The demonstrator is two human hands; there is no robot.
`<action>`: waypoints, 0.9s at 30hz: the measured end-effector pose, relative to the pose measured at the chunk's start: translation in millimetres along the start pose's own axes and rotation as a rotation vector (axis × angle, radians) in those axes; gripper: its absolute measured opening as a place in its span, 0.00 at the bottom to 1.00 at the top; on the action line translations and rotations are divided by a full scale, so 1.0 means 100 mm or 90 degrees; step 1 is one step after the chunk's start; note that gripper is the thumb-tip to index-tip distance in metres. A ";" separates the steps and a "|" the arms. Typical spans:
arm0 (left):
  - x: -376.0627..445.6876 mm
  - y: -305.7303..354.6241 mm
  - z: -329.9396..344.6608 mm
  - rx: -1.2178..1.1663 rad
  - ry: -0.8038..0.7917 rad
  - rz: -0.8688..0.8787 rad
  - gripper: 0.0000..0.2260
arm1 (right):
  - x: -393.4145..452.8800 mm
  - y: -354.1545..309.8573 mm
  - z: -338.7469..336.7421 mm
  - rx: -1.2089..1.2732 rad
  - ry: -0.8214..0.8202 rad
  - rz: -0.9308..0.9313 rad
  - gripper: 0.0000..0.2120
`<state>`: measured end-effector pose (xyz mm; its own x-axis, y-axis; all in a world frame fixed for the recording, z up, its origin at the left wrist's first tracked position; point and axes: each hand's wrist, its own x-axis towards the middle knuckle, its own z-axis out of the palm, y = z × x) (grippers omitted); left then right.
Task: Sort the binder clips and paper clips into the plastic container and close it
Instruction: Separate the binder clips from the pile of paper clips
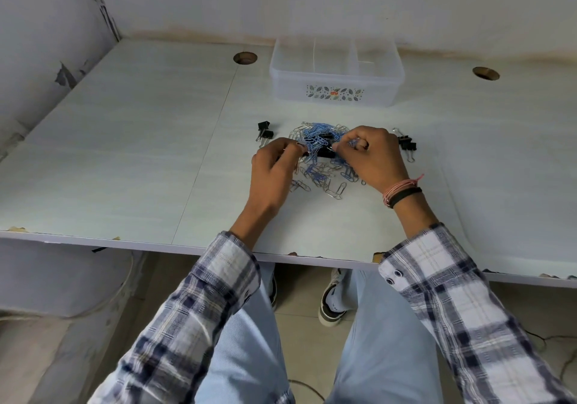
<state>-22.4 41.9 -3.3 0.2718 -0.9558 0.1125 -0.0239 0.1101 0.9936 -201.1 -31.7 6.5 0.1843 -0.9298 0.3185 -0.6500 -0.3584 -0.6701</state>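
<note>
Your left hand point(274, 161): fingers curled, pinching at the left edge of the clip pile.
Your right hand point(370, 154): pinching paper clips from the pile's right side.
Clip pile point(321, 150): blue and silver paper clips with black binder clips, on the desk point(125, 154) between your hands.
Plastic container point(337, 72): open, beyond the pile.
Stray binder clips: one pair left point(265, 133), one pair right point(407, 146).

Both hands' fingertips are buried in the clip pile point(321, 150), so what they pinch stays unclear.
</note>
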 end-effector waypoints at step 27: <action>-0.01 0.10 -0.07 -0.145 0.014 -0.101 0.14 | 0.10 -0.13 0.05 0.013 -0.087 0.032 0.12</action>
<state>-16.7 46.1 6.3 0.2752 -0.9603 -0.0463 0.2359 0.0207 0.9716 -187.2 -36.7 14.6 0.2511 -0.9491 0.1902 -0.6463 -0.3107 -0.6970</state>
